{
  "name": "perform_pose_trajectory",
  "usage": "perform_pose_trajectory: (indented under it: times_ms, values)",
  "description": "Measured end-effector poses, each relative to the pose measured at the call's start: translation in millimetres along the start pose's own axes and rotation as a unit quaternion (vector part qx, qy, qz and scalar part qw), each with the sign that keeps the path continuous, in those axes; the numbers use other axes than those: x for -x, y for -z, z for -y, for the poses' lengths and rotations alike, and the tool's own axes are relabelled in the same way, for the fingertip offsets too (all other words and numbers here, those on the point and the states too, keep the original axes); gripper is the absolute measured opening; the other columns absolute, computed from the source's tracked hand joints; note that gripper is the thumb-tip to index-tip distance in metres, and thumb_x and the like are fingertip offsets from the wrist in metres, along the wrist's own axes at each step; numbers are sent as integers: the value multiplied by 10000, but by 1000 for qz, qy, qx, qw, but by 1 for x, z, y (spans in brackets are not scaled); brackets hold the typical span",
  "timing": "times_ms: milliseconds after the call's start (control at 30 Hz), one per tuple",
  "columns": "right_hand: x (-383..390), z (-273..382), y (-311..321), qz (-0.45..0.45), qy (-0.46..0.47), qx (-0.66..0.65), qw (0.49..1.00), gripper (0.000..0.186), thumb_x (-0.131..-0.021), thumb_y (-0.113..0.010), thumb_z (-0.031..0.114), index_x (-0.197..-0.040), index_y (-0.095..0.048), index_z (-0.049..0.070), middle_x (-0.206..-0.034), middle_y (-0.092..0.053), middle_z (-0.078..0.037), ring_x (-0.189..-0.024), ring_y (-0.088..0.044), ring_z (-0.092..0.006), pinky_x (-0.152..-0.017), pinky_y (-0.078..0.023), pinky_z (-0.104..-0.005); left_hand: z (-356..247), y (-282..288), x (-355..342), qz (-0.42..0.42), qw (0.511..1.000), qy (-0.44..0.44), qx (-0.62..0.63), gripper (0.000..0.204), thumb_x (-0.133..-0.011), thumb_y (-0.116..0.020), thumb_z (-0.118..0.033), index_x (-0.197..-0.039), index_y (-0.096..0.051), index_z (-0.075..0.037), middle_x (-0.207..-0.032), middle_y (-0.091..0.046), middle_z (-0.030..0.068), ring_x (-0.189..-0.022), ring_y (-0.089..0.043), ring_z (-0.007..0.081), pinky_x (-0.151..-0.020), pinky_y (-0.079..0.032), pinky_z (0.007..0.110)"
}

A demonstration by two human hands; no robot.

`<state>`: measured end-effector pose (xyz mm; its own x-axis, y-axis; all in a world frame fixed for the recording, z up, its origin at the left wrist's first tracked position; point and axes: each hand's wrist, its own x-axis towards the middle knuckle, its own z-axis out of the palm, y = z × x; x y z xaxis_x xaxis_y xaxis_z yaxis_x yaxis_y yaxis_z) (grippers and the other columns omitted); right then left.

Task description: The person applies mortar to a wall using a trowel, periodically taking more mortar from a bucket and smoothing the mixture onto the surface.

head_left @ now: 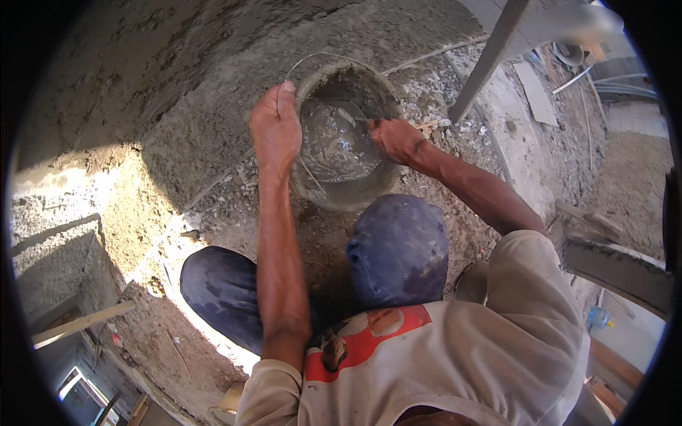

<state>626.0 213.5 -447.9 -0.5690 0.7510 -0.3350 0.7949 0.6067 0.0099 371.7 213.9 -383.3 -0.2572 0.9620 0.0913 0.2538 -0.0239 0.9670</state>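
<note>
Left hand [276, 131] clasps the left rim of a bucket [349, 197]; right hand [398, 140], over wet mortar [334, 150], has curled fingers, their hold unclear.

bucket [349, 197]: crusted, matt; slurry [334, 145]: wet, glossy; handle [323, 54]: thin wire, looks metal; ground [231, 202]: rough, gritty; shirt [455, 362] and trousers [399, 248]: matt cloth; plank [85, 324]: bare wood

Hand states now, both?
Left hand: closed on the wire handle of the bucket.
Right hand: curled closed over the bucket; held item, if any, unclear.
</note>
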Motion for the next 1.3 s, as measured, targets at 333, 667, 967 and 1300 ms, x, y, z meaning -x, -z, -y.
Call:
perform_pose_trajectory:
  times_ms: [333,667,967,1300]
  values:
    - [25,32,-25,25,153,-102,983,224,-939,-572,145,-885,-726,-7,-892,-730,-222,-831,-753,-397,-740,-625,-501,0,-2,-1,-6,999,38,24,419,-1098,-554,-312,-806,-569,-11,-648,-385,-23,-641,-359,85,-580,-366,334]
    - [25,8,59,-62,-49,90,993,408,-1023,-499,157,-1402,-538,14,-978,-686,-166,-791,-735,-344,-636,-602,-440,-7,0,2,-12,998,41,-39,410,-1092,-562,-330,-853,-615,0,-654,-457,15,-647,-414,120,-616,-419,362]
    - [8,-2,43,126,-11,-58,990,260,-996,-524,140,-926,-749,31,-922,-765,-200,-887,-766,-357,-762,-618,-474,-1,-6,2,-16,999,37,0,376,-1086,-572,-310,-914,-656,13,-659,-474,17,-664,-435,104,-626,-433,351]
    - [14,-5,-12,116,134,-217,960,224,-909,-605,203,-967,-722,21,-958,-735,-262,-923,-742,-421,-798,-602,-493,-4,-15,1,-30,999,18,-7,376,-1086,-565,-304,-933,-682,19,-647,-505,21,-638,-449,111,-628,-436,351]
